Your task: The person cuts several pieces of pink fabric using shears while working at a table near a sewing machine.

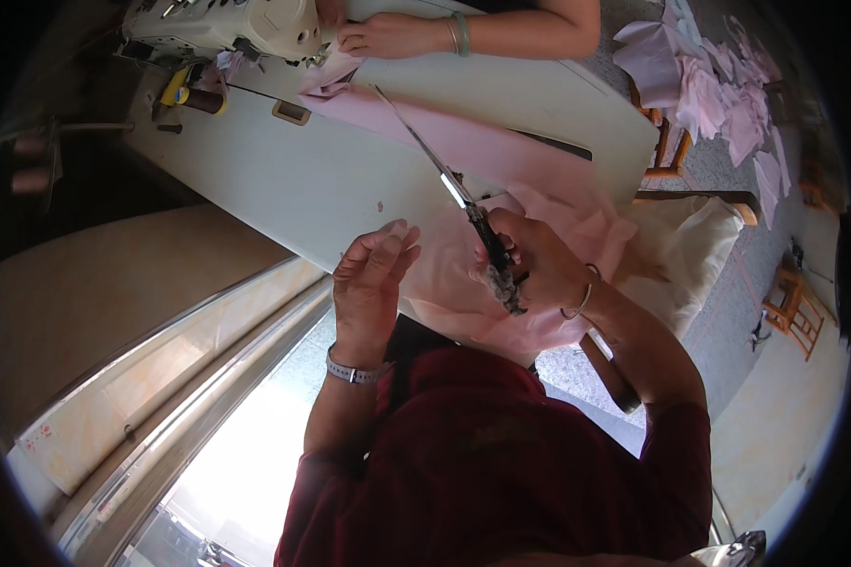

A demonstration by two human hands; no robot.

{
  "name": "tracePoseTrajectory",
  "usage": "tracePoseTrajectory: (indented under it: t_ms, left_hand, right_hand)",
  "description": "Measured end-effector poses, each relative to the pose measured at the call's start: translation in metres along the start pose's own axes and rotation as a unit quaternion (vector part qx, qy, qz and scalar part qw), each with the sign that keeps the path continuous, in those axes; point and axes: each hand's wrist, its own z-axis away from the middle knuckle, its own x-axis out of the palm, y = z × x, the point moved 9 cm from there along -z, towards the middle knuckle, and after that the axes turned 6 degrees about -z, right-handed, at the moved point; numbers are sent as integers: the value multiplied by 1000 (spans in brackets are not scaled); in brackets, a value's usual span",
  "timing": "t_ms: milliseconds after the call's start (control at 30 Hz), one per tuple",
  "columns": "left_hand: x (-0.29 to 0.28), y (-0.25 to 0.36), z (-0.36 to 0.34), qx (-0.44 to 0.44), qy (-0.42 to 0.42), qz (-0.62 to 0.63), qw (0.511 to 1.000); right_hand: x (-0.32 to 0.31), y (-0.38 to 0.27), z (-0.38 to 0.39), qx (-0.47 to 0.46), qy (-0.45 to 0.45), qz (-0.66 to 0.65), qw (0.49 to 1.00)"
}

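Head view: a pair of scissors [473,222] is clamped in the right hand [529,265], blades pointing away over pink fabric [501,170] pinched by the left hand [369,283] on the white table [255,180], beyond which another person's hand [388,36] is seen beside a sewing machine [227,24].

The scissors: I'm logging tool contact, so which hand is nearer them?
Right. The right hand grips the scissors by the handles; the left hand holds pink fabric beside them.
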Motion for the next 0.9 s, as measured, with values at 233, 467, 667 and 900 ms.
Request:
tracePoseTrajectory:
  t_ms: [233, 467, 667, 900]
  left_hand:
    - [-21, 19, -3, 58, 5, 56, 997]
    - [-29, 24, 1, 71, -2, 76, 995]
    - [-31, 25, 5, 69, 6, 74, 995]
    - [-33, 25, 5, 68, 10, 68, 995]
  right_hand:
    - [28, 0, 8, 94, -135, 94, 982]
    - [35, -2, 13, 94, -180, 142, 969]
    - [33, -3, 12, 57, -164, 176, 969]
    - [31, -8, 12, 47, -163, 187, 967]
